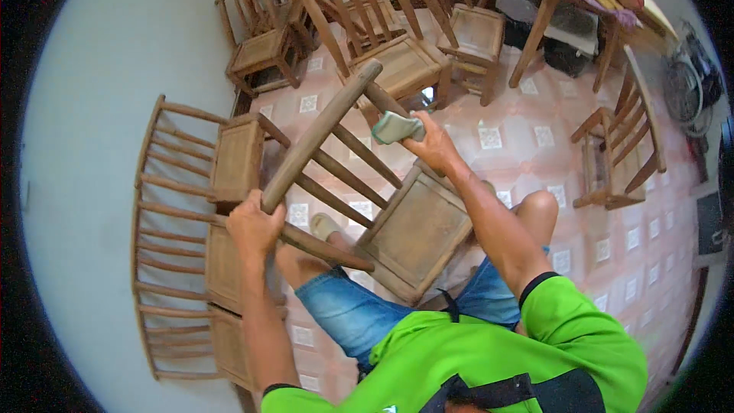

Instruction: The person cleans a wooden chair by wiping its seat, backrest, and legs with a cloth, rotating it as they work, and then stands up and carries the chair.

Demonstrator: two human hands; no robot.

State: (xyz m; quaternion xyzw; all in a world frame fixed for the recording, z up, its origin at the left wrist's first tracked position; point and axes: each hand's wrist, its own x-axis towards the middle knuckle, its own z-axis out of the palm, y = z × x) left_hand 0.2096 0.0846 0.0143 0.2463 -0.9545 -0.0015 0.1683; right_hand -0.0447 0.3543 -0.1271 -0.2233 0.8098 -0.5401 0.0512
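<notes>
Before me, between my knees, stands a wooden chair with a slatted back; its panelled seat [417, 228] is at the lower right of the back. My left hand [256, 222] grips the near left end of the chair's thick top rail [324, 132]. In my right hand [433, 140] is a folded pale cloth [395, 127] with a green edge, pressed against the right back post [385, 98] just below the rail. Several round slats [350, 183] run from rail to seat. The chair's legs are mostly hidden.
Three wooden chairs [234, 163] line the left wall. More chairs [401, 66] crowd the far side. At the far right, a wooden table [542, 28] bears bundled fabrics, with dark bins [565, 54] underneath. Another chair [616, 143] stands right on the tiled floor [524, 155].
</notes>
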